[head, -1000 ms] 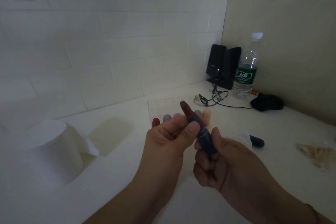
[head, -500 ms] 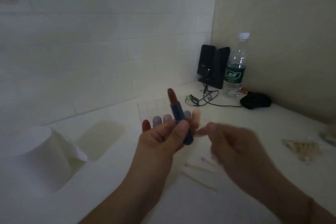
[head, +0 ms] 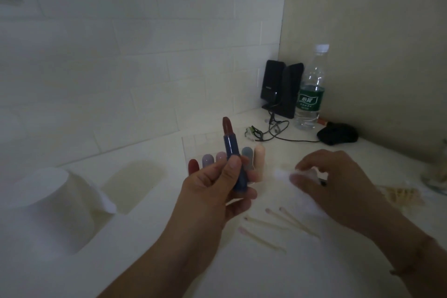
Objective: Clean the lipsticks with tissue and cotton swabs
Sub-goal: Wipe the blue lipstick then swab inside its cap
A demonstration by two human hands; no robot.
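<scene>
My left hand [head: 217, 186] holds a blue-cased lipstick [head: 233, 159] upright, its dark red tip raised out of the case. My right hand [head: 331, 179] is low over the table to the right, blurred, with its fingertips pinched on a small white piece of tissue [head: 284, 173]. A dark lipstick cap [head: 323, 182] peeks out under that hand. Several used cotton swabs [head: 268, 221] lie on the table between my hands. A row of several other lipsticks [head: 259, 159] stands behind my left hand.
A white tissue roll [head: 48, 203] stands at the left. In the back corner are two black speakers [head: 281, 87], a water bottle [head: 310, 94], tangled cables [head: 268, 129] and a black mouse [head: 337, 133]. A heap of cotton swabs [head: 401, 195] lies at the right.
My right hand let go of the lipstick's base and moved right and down onto the tissue. My left hand now holds the lipstick alone, turned more upright.
</scene>
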